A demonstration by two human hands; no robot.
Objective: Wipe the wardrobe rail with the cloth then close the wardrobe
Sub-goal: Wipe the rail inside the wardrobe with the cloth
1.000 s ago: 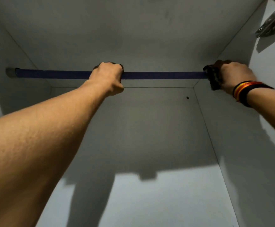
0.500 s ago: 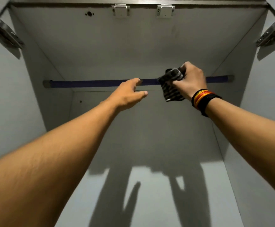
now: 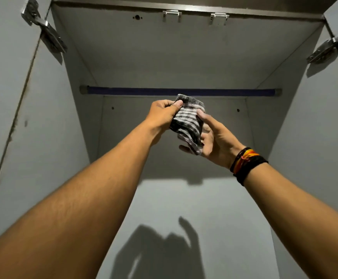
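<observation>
Left hand (image 3: 162,114) pinches the striped cloth (image 3: 188,121); right hand (image 3: 214,137) half-open, fingers touching it, just below the rail (image 3: 182,91).

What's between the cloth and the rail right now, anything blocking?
Nothing visible. The cloth is held in front of and just below the rail, pinched by the left hand with the right hand open against it. The rail's length is bare, with no hangers or clothes on it.

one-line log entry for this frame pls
phase: cloth off rail | left hand: pinching cloth | right hand: open, cupping cloth | rail: free | doors: open
</observation>
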